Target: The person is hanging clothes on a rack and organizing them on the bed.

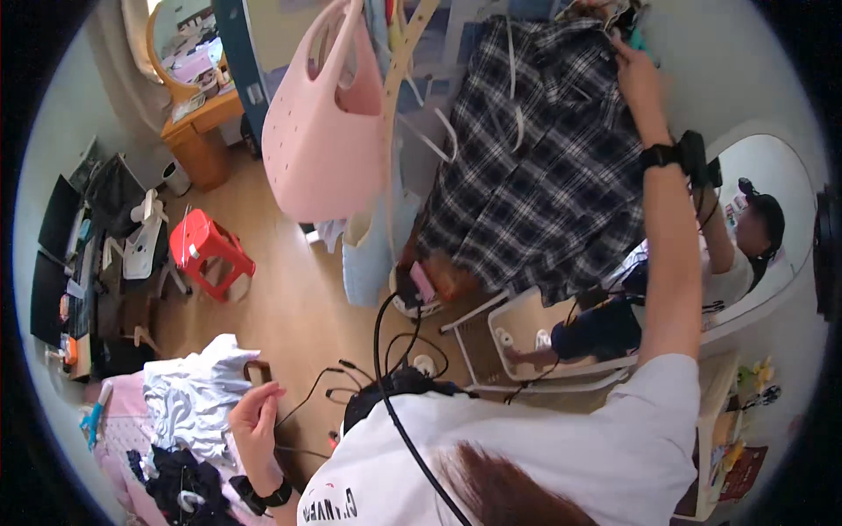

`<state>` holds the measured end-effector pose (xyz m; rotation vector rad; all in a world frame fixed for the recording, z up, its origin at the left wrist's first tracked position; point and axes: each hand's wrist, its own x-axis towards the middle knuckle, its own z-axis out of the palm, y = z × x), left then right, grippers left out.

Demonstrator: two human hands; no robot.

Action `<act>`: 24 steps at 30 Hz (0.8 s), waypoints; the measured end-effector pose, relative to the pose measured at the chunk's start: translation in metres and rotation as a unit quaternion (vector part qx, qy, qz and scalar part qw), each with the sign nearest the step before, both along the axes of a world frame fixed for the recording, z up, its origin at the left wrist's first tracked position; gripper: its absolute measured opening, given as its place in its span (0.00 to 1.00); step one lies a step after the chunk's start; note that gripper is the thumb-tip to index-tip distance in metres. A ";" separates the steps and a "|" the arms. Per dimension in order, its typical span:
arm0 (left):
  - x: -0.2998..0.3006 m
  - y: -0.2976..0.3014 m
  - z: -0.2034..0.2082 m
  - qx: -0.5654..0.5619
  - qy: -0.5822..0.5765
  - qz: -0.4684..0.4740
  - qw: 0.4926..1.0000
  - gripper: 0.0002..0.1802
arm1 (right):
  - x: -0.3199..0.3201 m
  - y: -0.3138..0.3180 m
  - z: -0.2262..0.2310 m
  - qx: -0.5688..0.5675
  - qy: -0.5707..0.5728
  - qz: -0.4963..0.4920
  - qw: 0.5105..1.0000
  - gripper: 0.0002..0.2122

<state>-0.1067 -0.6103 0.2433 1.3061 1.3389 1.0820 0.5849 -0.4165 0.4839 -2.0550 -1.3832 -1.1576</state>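
Note:
A dark plaid shirt (544, 149) with white lines hangs at the upper right, its hem spread toward the middle. My right hand (636, 79) reaches up with the arm outstretched, its fingers closed on the shirt's upper edge near the collar. Part of the top, where it hangs, is crowded with other items. My left hand (255, 419) is low on the left, fingers drawn together, with nothing visible in them. Just beyond it lies a crumpled white garment (197, 394) on a pink bed cover (118, 438).
A pink bag (320, 149) hangs left of the shirt, beside a beige strap (399, 83). Black cables (381, 351) cross the floor near me. An oval standing mirror (772, 167) is on the right. A red stool (209, 250) stands left; dark clothes (184, 482) lie on the bed.

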 end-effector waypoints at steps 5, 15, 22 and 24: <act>-0.020 -0.009 -0.021 -0.009 0.035 0.006 0.999 0.08 | -0.042 -0.025 0.013 0.123 -0.046 0.026 0.991 0.16; -0.012 -0.016 -0.007 -0.002 -0.014 0.021 1.000 0.08 | -0.027 0.015 0.030 -0.133 -0.060 0.022 0.989 0.19; -0.013 0.002 -0.009 0.019 -0.010 0.005 1.000 0.08 | -0.162 0.006 0.056 0.034 0.325 0.365 0.872 0.18; -0.010 0.005 -0.010 0.029 -0.001 -0.006 1.000 0.08 | -0.187 0.009 0.050 -0.036 0.427 0.423 0.798 0.19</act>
